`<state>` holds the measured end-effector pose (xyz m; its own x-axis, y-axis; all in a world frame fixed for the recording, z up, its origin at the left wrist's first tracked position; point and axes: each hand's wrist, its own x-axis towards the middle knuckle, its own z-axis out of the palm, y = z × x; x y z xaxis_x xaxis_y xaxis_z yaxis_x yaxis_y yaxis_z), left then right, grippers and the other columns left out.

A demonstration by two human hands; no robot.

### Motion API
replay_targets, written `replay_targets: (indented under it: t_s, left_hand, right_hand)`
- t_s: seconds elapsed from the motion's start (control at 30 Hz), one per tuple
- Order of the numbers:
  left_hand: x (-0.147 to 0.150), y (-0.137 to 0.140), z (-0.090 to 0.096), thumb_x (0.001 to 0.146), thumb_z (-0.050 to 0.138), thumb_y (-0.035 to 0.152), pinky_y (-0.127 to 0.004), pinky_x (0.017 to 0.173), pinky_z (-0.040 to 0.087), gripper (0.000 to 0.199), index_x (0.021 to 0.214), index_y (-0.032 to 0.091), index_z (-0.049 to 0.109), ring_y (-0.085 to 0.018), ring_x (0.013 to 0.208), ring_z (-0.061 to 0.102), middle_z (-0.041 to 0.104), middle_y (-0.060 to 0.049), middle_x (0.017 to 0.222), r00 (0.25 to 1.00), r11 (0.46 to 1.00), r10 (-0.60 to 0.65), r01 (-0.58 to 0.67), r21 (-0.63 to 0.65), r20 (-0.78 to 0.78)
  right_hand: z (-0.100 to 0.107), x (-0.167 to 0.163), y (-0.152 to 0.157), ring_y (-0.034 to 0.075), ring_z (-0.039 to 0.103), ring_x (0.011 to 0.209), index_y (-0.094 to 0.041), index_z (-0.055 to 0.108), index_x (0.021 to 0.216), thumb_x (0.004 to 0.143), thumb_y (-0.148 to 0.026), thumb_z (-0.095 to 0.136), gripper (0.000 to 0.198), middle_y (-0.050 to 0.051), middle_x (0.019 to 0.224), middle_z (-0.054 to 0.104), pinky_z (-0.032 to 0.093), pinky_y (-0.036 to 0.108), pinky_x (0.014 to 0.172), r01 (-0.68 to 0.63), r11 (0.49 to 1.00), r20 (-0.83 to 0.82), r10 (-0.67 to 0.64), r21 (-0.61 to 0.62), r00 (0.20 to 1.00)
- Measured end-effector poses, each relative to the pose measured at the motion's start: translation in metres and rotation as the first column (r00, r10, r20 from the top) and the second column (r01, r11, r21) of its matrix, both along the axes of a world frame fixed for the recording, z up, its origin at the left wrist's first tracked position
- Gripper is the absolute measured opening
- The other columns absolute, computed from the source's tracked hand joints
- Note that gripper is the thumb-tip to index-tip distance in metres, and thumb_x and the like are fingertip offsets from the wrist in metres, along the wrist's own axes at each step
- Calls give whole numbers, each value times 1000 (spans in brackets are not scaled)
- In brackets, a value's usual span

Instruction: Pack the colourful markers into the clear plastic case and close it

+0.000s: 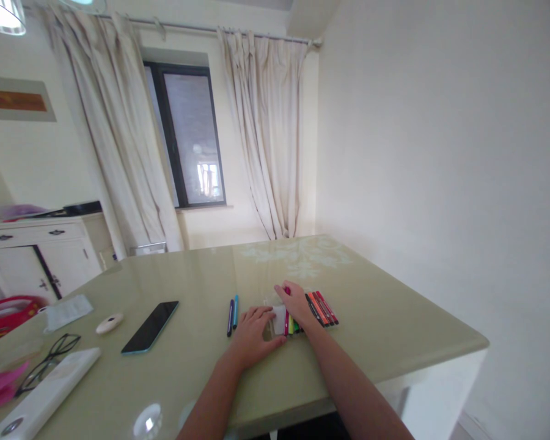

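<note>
A clear case of coloured marker pens lies on the table, the pens side by side with a white patch at its left end. My left hand rests at that left end, its thumb along the near edge and its fingers on the far side, holding the case. Over the middle of the row, my right hand has its fingertips closed on a magenta marker; my wrist hides several pens. Left of my left hand lie a dark blue marker and a light blue marker, loose on the tabletop.
The glossy green table carries a phone, a white oval object, eyeglasses, a long white object and a pale folded cloth or mask. A white wall stands to the right.
</note>
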<state>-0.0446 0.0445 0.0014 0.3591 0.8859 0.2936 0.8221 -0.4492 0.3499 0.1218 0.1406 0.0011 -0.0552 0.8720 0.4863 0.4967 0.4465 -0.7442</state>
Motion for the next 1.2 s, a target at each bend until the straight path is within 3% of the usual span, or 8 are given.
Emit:
replay_targets:
  t_s: [0.37,0.43,0.53,0.7,0.83,0.93,1.03,1.2]
  left_hand:
    - [-5,4,-7,87,55,68,-49,115,33,77,145,20,48,-31,137,42,50,-12,150,999,997,15,-18,75,37]
    - [-3,3,-5,89,54,66,-48,114,35,77,149,18,41,-29,135,44,51,-13,148,998,986,21,-29,166,52]
    - [1,4,-1,99,46,53,-45,107,42,54,141,20,49,-26,122,55,62,-11,133,998,961,57,-58,269,11]
    - [2,14,-6,105,36,32,-38,95,49,35,129,19,58,-22,106,65,70,-10,116,969,931,229,-190,310,-95]
    - [-5,21,-8,105,33,27,-34,90,52,41,140,16,51,-23,106,67,68,-14,121,869,858,478,-432,277,-126]
    - [-12,19,-5,104,31,22,-31,84,52,43,142,15,50,-22,100,68,65,-15,121,784,803,591,-551,226,-188]
    - [-17,14,-1,99,34,11,-31,82,51,43,136,17,57,-21,97,67,65,-13,118,745,787,617,-584,199,-254]
    - [-16,8,-1,98,42,23,-39,85,47,33,113,20,71,-28,105,60,65,-14,112,727,771,636,-586,249,-259]
  right_hand:
    - [18,13,-8,17,40,60,-24,41,64,97,-66,32,54,-2,59,46,29,30,58,323,946,-358,-300,5,884]
    - [16,2,-13,16,40,60,-23,42,65,98,-64,33,53,-3,60,45,30,29,58,271,961,-372,-236,46,898]
    - [10,-21,-20,15,42,59,-22,45,68,98,-60,37,49,-5,60,44,30,28,58,75,995,-331,-48,70,942]
    - [9,-33,-23,15,50,62,-22,51,69,97,-59,42,47,-3,63,52,37,27,60,-184,980,-353,197,70,915]
    - [12,-8,-9,19,62,72,-20,63,88,96,-64,33,54,4,79,67,45,28,64,-55,998,-586,29,-26,810]
    - [9,14,2,22,65,78,-19,67,80,98,-57,31,55,8,81,71,46,31,72,170,982,-405,-187,-80,895]
    - [4,21,5,23,66,85,-19,69,78,102,-43,30,52,11,87,74,44,32,79,210,972,-25,-214,-108,976]
    - [4,11,-3,23,65,92,-18,74,87,105,-34,34,46,13,97,74,40,32,84,215,976,500,-173,-28,849]
